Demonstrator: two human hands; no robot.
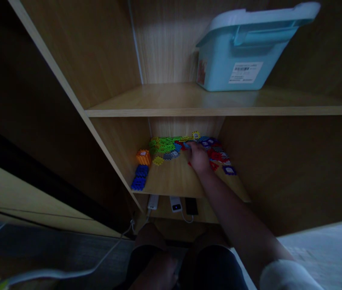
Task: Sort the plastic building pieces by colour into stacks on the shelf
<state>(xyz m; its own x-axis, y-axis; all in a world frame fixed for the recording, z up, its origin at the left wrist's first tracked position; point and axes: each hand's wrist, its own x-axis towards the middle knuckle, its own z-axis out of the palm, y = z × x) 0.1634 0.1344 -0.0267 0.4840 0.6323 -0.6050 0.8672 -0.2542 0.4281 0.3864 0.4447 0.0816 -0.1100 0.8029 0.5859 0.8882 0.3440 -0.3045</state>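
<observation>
My right hand (198,157) reaches into the lower shelf. Its fingers are curled, and a small blue plastic piece (186,145) shows at the fingertips. Around it lie flat interlocking plastic pieces: a heap of green pieces (165,144) to the left, red pieces (216,155) and dark blue pieces (209,142) to the right. Grey pieces (171,154) and a yellow piece (158,160) sit nearer me on the left. My left hand (163,270) is low in the frame by my legs, dark, its fingers not readable.
An orange stack (143,157) and blue stacks (140,177) line the shelf's left side. A light blue lidded bin (234,60) stands on the upper shelf (165,98). Below are a white device with a display (176,204), a black device (191,206) and a white cable (107,255).
</observation>
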